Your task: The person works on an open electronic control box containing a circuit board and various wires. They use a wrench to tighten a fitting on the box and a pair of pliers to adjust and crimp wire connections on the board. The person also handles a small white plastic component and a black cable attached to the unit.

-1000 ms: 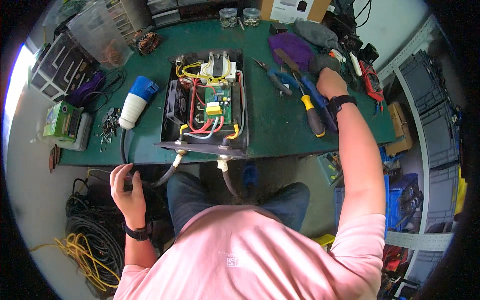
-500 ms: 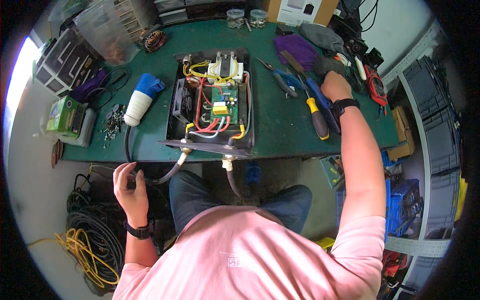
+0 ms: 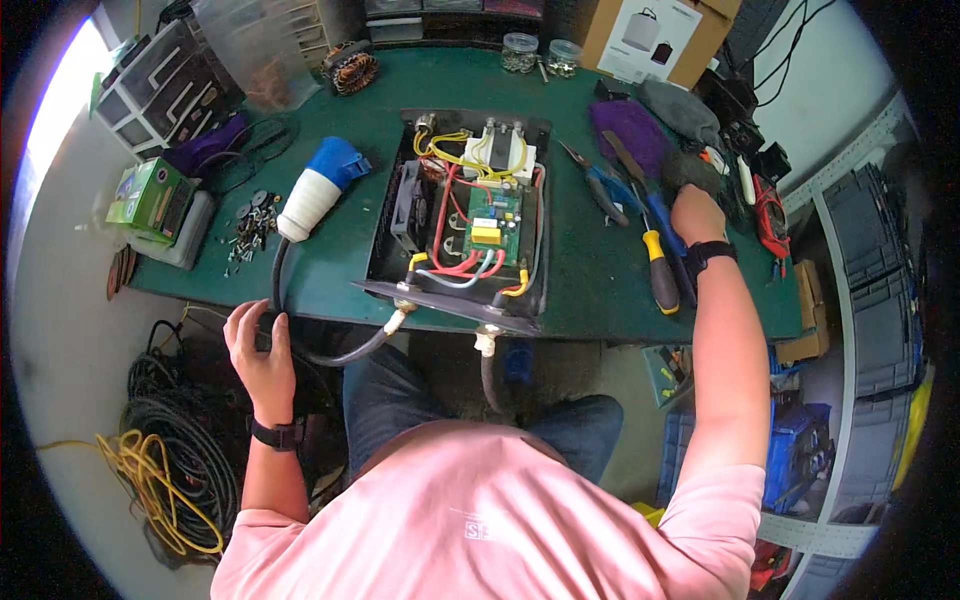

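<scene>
My left hand [image 3: 262, 352] hangs at the bench's front edge, thumb and fingers apart, beside a black cable [image 3: 278, 270]. The cable runs from a white and blue industrial plug [image 3: 322, 190]. At the right, my right hand [image 3: 698, 216] is closed, knuckles up, against a dark grey cloth-like bundle [image 3: 692, 172]; whatever its fingers hold is hidden. Blue-handled tools and a yellow-and-black screwdriver [image 3: 660, 272] lie just left of that hand. Mid-bench, an opened black metal case [image 3: 392, 262] shows a green circuit board [image 3: 493, 222], with coloured wires and two thick cables leaving its front.
Loose screws [image 3: 252, 232] and a green box [image 3: 152, 195] are on the left. Blue pliers [image 3: 605, 190], a purple cloth [image 3: 632, 135] and a red multimeter [image 3: 770, 215] lie on the right. Two screw jars [image 3: 520, 55] stand behind; coiled cables [image 3: 180, 460] are on the floor.
The whole view has shifted, so the bench and its things appear farther right and slightly lower. Both hands keep nearly the same poses, the right still at the dark bundle.
</scene>
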`<state>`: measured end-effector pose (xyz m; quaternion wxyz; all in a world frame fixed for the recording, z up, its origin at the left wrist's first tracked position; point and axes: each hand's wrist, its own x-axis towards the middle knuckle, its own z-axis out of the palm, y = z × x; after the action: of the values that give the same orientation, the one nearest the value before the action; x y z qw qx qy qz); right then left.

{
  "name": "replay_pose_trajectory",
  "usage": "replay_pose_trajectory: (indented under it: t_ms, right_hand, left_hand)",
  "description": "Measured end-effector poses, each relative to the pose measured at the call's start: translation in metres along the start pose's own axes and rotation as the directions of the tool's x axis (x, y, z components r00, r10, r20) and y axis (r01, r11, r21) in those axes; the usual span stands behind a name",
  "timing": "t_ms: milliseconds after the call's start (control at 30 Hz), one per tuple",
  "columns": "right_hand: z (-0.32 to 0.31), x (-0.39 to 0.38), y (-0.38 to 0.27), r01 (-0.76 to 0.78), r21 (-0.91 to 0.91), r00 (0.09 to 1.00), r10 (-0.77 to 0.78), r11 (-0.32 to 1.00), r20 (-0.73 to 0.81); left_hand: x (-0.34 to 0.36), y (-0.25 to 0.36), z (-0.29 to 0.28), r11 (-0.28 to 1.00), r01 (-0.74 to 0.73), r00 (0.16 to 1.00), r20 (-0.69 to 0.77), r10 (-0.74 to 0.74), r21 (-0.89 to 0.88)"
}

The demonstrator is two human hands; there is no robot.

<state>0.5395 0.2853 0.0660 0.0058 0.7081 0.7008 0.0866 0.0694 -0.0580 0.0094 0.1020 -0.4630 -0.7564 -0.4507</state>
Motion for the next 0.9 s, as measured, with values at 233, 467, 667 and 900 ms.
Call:
replay_pose_trajectory:
  t_ms: [233,467,667,900]
  right_hand:
    - [0.002,0.004,-0.001,-0.013,-0.042,0.999,0.015,0.999,0.037]
    - [0.006,0.006,0.001,0.011,-0.080,0.999,-0.008,0.997,0.039]
    - [0.013,0.005,0.004,0.039,-0.097,0.999,-0.040,0.995,-0.010]
    - [0.021,0.012,0.010,0.053,-0.091,0.998,-0.055,0.994,-0.019]
  left_hand:
    - [0.009,-0.011,0.003,0.993,-0.077,0.996,-0.028,0.080,0.085]
    - [0.035,-0.032,0.003,0.985,-0.136,0.991,0.002,0.137,0.102]
    - [0.062,-0.040,0.005,0.960,-0.271,0.962,-0.014,0.273,0.065]
    - [0.078,-0.049,0.012,0.957,-0.280,0.959,-0.024,0.282,0.081]
